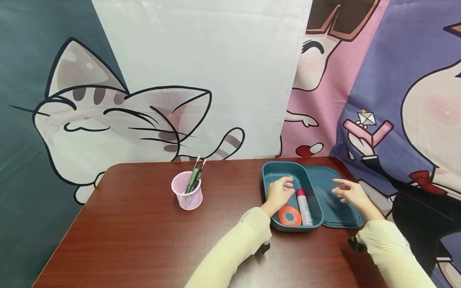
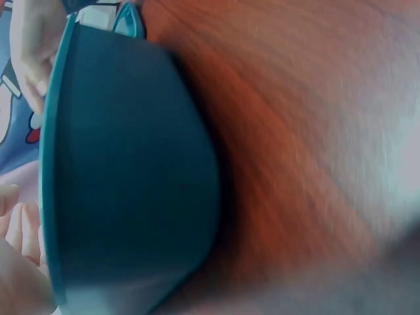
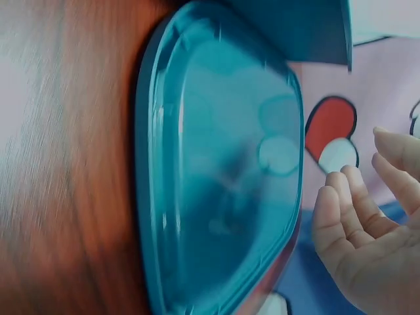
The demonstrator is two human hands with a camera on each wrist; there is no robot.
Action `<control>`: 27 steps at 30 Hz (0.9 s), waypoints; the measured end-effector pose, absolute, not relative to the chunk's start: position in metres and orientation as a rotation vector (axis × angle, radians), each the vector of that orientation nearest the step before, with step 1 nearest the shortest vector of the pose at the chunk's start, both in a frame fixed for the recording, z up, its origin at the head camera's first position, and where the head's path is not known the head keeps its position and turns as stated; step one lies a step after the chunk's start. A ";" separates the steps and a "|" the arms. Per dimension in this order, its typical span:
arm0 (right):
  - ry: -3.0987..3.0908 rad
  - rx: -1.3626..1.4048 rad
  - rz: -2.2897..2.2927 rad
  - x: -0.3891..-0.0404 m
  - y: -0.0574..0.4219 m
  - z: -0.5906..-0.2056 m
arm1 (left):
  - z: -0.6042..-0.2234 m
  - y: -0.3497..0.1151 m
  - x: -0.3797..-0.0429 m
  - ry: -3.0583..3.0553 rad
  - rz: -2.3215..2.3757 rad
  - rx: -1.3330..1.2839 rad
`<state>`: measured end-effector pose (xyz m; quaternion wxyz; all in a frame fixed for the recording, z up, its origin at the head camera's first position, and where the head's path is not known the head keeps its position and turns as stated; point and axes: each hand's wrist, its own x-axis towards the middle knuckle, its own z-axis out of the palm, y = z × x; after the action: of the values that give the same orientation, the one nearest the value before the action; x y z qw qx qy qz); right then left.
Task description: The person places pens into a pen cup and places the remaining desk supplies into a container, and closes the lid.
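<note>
My left hand (image 1: 279, 196) reaches over the left side of a teal plastic box (image 1: 285, 170), its fingers loosely bent and nothing seen in them. Inside the box lie an orange tape roll (image 1: 289, 216) and a white glue stick (image 1: 304, 209) with a magenta cap. A sliver of something yellow-green shows at the box's left wall, mostly hidden by the hand. My right hand (image 1: 353, 194), fingers relaxed and apart, hovers over the teal lid (image 3: 223, 197). In the left wrist view the box's outer wall (image 2: 131, 151) fills the middle.
A pink mesh pen cup (image 1: 188, 196) holding green and dark pens (image 1: 193, 178) stands left of the box on the brown wooden table (image 1: 137, 224). The lid lies flat against the box's right side, near the table's right edge. A cartoon-printed cloth (image 1: 216, 52) hangs behind.
</note>
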<state>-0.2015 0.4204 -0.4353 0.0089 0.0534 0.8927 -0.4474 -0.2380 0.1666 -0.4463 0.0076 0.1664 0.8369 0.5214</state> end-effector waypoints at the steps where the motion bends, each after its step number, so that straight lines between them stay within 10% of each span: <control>1: 2.800 0.172 -1.386 -0.200 0.424 -0.436 | -0.445 0.163 -0.239 2.637 1.626 0.529; 27: 3.131 0.143 -0.676 -0.169 0.478 -0.473 | -0.474 0.097 -0.262 2.413 1.896 0.230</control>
<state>-0.1686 0.4777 -0.4727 -0.0324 0.0445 0.9760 -0.2108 -0.2624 0.0974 -0.4742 0.0322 0.0746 0.7837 0.6159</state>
